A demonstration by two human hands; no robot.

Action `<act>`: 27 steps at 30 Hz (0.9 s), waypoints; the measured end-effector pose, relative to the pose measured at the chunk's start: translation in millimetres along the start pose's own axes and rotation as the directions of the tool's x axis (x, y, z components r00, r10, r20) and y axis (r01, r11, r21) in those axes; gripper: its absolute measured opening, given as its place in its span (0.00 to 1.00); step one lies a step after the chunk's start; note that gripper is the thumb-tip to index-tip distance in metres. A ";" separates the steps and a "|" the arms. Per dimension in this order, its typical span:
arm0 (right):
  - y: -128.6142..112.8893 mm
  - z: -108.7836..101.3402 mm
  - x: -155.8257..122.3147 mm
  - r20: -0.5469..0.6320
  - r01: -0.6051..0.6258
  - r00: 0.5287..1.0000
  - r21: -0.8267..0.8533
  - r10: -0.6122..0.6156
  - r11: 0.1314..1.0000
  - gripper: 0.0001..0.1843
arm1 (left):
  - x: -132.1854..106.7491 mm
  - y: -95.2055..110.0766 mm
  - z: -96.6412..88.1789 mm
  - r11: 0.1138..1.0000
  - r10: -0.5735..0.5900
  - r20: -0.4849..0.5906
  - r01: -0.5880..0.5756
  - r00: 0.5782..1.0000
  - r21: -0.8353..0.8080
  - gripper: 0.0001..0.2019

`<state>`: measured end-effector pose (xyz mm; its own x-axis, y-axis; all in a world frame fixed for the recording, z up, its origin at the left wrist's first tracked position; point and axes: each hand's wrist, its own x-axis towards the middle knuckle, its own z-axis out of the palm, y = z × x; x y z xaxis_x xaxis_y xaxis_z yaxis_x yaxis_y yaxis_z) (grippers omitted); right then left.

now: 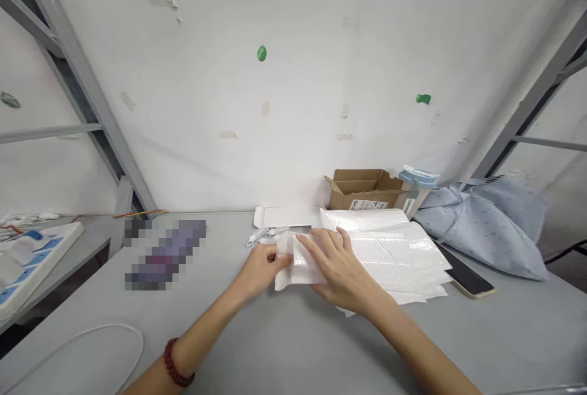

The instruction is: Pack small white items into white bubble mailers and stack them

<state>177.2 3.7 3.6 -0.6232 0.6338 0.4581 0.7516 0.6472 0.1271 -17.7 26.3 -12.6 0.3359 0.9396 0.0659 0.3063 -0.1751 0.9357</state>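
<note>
A white bubble mailer is between my two hands, raised a little over the grey table. My left hand pinches its left end, thumb on top and the other fingers partly hidden. From the right, my right hand grips the mailer with its fingers laid across the top; its thumb is near the lower edge. What is inside the mailer, if anything, cannot be seen. Beside and under my right hand lies a loose pile of white bubble mailers. Just behind the left end are small clear plastic-wrapped items and a flat white box.
An open cardboard box and a blue-lidded cup stand by the wall. On the right lie a grey-blue cloth bag and a phone. At left are a blurred purple item, a white cable and a power strip.
</note>
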 end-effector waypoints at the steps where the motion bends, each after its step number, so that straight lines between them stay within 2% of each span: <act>1: 2.3 0.5 0.2 -0.006 -0.017 1.000 -0.012 0.017 1.000 0.43 | 1.2 -0.1 -6.3 0.997 0.009 -0.033 -0.007 0.999 0.072 0.17; 3: 7.6 1.3 0.6 -0.032 -0.059 0.998 -0.028 0.058 0.998 0.38 | 3.6 -2.8 -22.8 0.958 0.038 -0.101 -0.007 0.994 0.287 0.18; 6: 15.6 2.2 0.8 -0.071 -0.114 0.991 -0.030 0.112 0.993 0.31 | 6.8 -15.5 -49.7 0.768 0.074 -0.165 0.049 0.984 0.638 0.16; 8: 20.0 3.0 0.6 -0.075 -0.147 0.986 -0.016 0.146 0.989 0.29 | 8.8 -27.7 -62.2 0.652 0.076 -0.217 0.116 0.973 0.749 0.13; 10: 23.2 4.4 0.2 -0.061 -0.176 0.982 0.005 0.176 0.984 0.29 | 11.0 -38.6 -68.3 0.614 0.061 -0.247 0.158 0.967 0.773 0.12; 15: 26.0 9.6 -0.6 -0.039 -0.206 0.977 0.043 0.208 0.978 0.28 | 15.6 -47.6 -73.2 0.654 0.041 -0.294 0.197 0.955 0.730 0.10; 18: 26.4 11.9 -0.6 -0.042 -0.200 0.978 0.058 0.203 0.978 0.27 | 16.6 -42.9 -79.0 0.693 0.058 -0.370 0.230 0.927 0.683 0.11; 20: 26.7 12.5 -0.5 -0.042 -0.201 0.978 0.065 0.204 0.977 0.28 | 16.0 -36.5 -81.4 0.740 0.086 -0.440 0.238 0.894 0.629 0.12; 22: 27.0 12.5 -0.4 -0.035 -0.207 0.977 0.072 0.210 0.976 0.28 | 13.9 -27.2 -80.2 0.825 0.124 -0.519 0.203 0.846 0.528 0.11; 24: 27.2 12.5 -0.3 -0.033 -0.215 0.975 0.082 0.218 0.973 0.29 | 10.5 -15.7 -75.1 0.912 0.140 -0.568 0.118 0.811 0.393 0.11; 25: 27.2 12.5 -0.3 -0.035 -0.218 0.975 0.087 0.221 0.972 0.28 | 8.5 -9.8 -71.3 0.942 0.134 -0.570 0.074 0.811 0.327 0.11; 27: 27.1 12.4 -0.4 -0.043 -0.220 0.973 0.097 0.225 0.971 0.28 | 4.8 0.5 -61.8 0.973 0.118 -0.534 0.009 0.838 0.229 0.12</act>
<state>195.2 26.2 -4.1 -0.4286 0.7440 0.5126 0.8456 0.5302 -0.0625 -70.9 48.9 9.6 -0.1579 0.9233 0.3502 0.5054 -0.2291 0.8319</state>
